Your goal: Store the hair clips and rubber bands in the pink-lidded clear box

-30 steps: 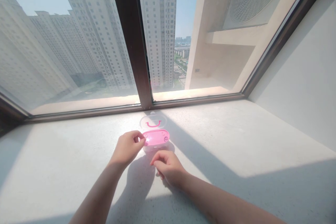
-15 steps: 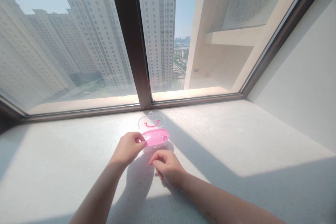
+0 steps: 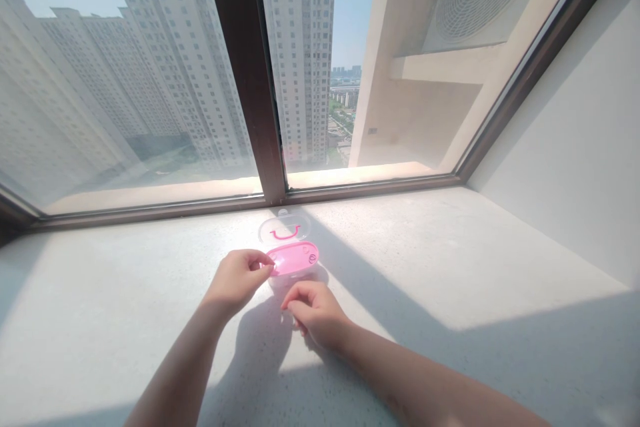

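A pink oval tray (image 3: 294, 259) sits on top of a clear plastic box (image 3: 285, 282). Behind it lies the box's open clear lid (image 3: 284, 221), which has a curved pink handle (image 3: 286, 237). My left hand (image 3: 239, 280) is closed in a pinch at the tray's left end; whether it grips the rim or something small is hidden. A small dark ring-shaped item (image 3: 313, 258) shows at the tray's right end. Just in front of the box, my right hand (image 3: 317, 312) has curled fingers with thumb and forefinger together. Anything between them is too small to make out.
All this stands on a pale speckled windowsill (image 3: 410, 247), crossed by bands of sun and shadow. A brown window frame (image 3: 273, 177) runs along the back, and a white wall (image 3: 565, 167) closes off the right side.
The whole view has shifted slightly, moving the scene a little left and up. Both hands keep nearly the same pose and place beside the tray and box.
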